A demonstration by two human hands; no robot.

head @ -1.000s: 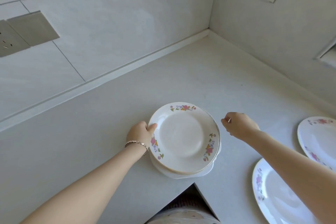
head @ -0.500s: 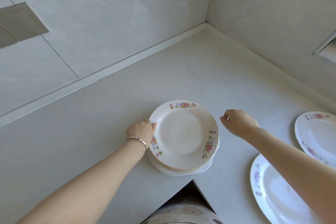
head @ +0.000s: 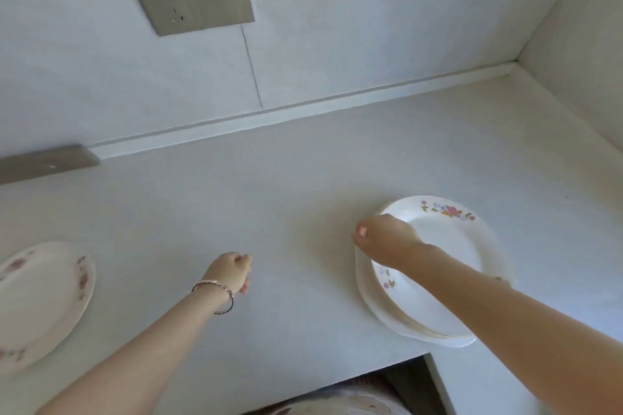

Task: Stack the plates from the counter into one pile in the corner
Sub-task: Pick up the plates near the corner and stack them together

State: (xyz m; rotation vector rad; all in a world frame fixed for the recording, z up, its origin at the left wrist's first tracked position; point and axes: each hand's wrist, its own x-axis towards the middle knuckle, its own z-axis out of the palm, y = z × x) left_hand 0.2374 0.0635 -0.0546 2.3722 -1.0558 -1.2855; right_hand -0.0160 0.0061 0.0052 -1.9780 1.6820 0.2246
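A pile of white plates with flower rims (head: 448, 246) sits on the white counter (head: 269, 199), right of centre and short of the far right corner. My right hand (head: 382, 241) reaches across the pile, its fingers curled over the left rim; a grip on the rim does not show. My left hand (head: 232, 271), with a bracelet at the wrist, hovers loosely curled over bare counter and holds nothing. Another flowered plate (head: 40, 300) lies alone at the far left edge.
The tiled wall behind carries a metal socket plate (head: 192, 0). A grey metal piece (head: 47, 162) lies at the wall on the left. The counter's front edge makes an inner corner (head: 428, 355) just below the pile.
The view swung left, bringing the lone left plate into sight. My left hand let go of the pile's rim and moved left. My right hand crossed from the pile's right side to its left rim.
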